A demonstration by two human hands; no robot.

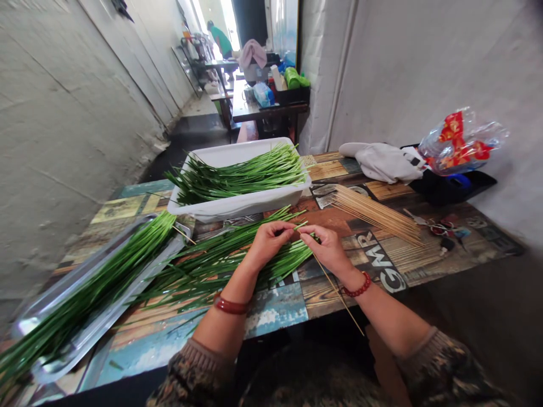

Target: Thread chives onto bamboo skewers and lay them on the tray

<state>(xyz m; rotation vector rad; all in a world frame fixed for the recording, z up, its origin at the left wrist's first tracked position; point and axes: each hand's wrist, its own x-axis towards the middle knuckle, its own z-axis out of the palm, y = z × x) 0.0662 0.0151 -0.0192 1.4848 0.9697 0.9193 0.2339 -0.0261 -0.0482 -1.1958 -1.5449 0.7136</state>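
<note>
My left hand is closed in a pinch on the pale end of a garlic chive stalk, above the loose chives spread over the table. Close beside it, my right hand pinches a thin bamboo skewer, which slants down toward me past the table's front edge. The fingertips of both hands nearly meet, and the skewer's tip is too small to make out there. On the left, a metal tray carries a long bunch of chives with a skewer sticking out near their cut ends.
Behind my hands stands a white plastic tub of more chives. To the right lie a pile of bamboo skewers, scissors, keys, a pale cap and a clear and red plastic bag. A person in green is far back.
</note>
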